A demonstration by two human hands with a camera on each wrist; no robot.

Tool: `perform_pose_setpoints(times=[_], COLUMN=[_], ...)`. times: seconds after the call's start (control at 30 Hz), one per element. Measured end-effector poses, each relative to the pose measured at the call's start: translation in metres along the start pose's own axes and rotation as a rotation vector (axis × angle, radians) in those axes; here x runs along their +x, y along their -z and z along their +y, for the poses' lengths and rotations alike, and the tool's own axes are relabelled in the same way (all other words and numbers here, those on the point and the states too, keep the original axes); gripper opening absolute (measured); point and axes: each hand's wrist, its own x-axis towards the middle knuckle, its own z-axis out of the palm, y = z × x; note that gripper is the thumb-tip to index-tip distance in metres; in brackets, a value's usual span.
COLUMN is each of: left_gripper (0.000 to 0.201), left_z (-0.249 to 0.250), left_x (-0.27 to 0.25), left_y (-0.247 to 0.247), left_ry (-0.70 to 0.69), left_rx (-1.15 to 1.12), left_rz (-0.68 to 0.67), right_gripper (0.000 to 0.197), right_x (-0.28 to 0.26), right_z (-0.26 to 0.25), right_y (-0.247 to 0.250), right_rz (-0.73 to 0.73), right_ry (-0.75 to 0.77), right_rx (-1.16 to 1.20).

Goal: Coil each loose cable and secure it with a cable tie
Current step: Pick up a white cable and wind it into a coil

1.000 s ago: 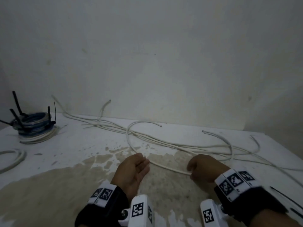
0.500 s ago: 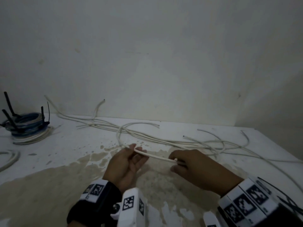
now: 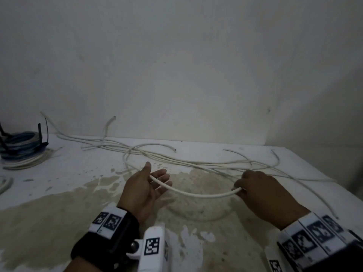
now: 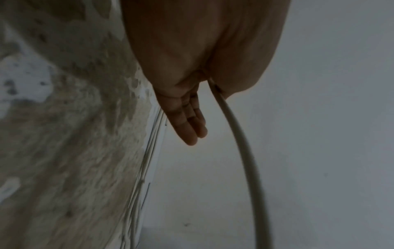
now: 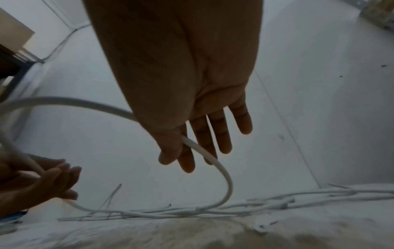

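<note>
The white cable (image 3: 196, 194) hangs in a shallow arc above the stained table (image 3: 49, 213), strung between both hands. The left hand (image 3: 145, 185) lies palm up with straight fingers, the cable caught at the base of the thumb. The right hand (image 3: 261, 191) pinches it between thumb and forefinger, the other fingers extended, as the right wrist view shows. From there the cable drops back to the tabletop and runs into the loose cables (image 3: 196, 163) along the wall.

By my reading, this cable's first loop is only being formed; no cable tie is on it yet. One finished stack of coils (image 3: 21, 146) sits at the far left, blue on white, with black cable ties (image 3: 40, 132) sticking up; how many coils it holds I cannot tell in this dim view. Part of another coil (image 3: 5, 184) shows at the left edge. Several loose strands remain, perhaps five or six, too tangled to count.
</note>
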Motion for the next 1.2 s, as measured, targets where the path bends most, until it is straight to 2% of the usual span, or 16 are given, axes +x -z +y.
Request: perform_pose_setpoints(times=[0.1,0.2,0.27,0.3,0.37,0.43,0.53,0.6,0.73,0.8,0.83,0.87,0.93,1.0,1.1,1.2], left_gripper=[0.031,0.026,0.026,0.035,0.049,0.043,0.031,0.018,0.018,0.029,0.027,0.016,0.017,0.020,0.016,0.022], left_z=[-0.004,-0.007,-0.008,-0.009,-0.011,-0.013,-0.013,-0.013,-0.009,-0.009,-0.009,-0.009,-0.009,-0.011,-0.015,-0.018], left_x=[-0.008,-0.005,0.000,0.002,0.003,-0.002,-0.014,-0.017,-0.005,0.003,0.005,0.005,0.002,0.000,-0.002,-0.004], left_y=[-0.004,0.001,0.006,0.008,0.010,0.009,-0.001,-0.007,-0.002,0.004,0.006,0.007,0.006,0.003,0.000,0.001], left_ry=[-0.028,-0.038,-0.032,-0.027,-0.013,0.053,0.261,0.295,0.243,0.208,0.199,0.192,0.172,0.108,-0.024,-0.033], left_rx=[0.074,0.224,0.291,0.319,0.363,0.379,0.203,0.046,-0.124,-0.119,-0.114,-0.115,-0.097,-0.067,0.010,0.118], left_rz=[-0.004,0.041,0.063,0.073,0.082,0.010,-0.147,-0.187,-0.119,-0.091,-0.087,-0.101,-0.126,-0.131,-0.123,-0.162], right_gripper=[0.025,0.018,0.012,0.010,0.006,0.009,0.022,0.025,0.017,0.020,0.022,0.022,0.020,0.026,0.021,0.019], right_x=[-0.004,-0.010,-0.010,-0.010,-0.009,-0.008,-0.008,-0.012,-0.020,-0.018,-0.017,-0.016,-0.011,-0.005,0.009,0.020], right_z=[-0.008,-0.009,-0.008,-0.007,-0.006,-0.006,-0.011,-0.017,-0.018,-0.015,-0.015,-0.015,-0.017,-0.019,-0.023,-0.029], right_y=[0.004,0.007,0.011,0.014,0.021,0.027,0.026,0.025,0.026,0.023,0.023,0.024,0.026,0.025,0.024,0.023], right_rz=[0.075,0.276,0.463,0.533,0.602,0.636,0.601,0.500,0.190,0.169,0.188,0.215,0.225,0.192,0.153,0.176], right_ry=[0.035,0.058,0.104,0.109,0.085,0.034,0.023,0.013,-0.195,-0.337,-0.386,-0.414,-0.428,-0.456,-0.473,-0.343], right_rx=[0.182,0.418,0.459,0.463,0.455,0.445,0.482,0.642,1.265,1.666,1.837,1.910,1.840,1.661,1.261,0.837])
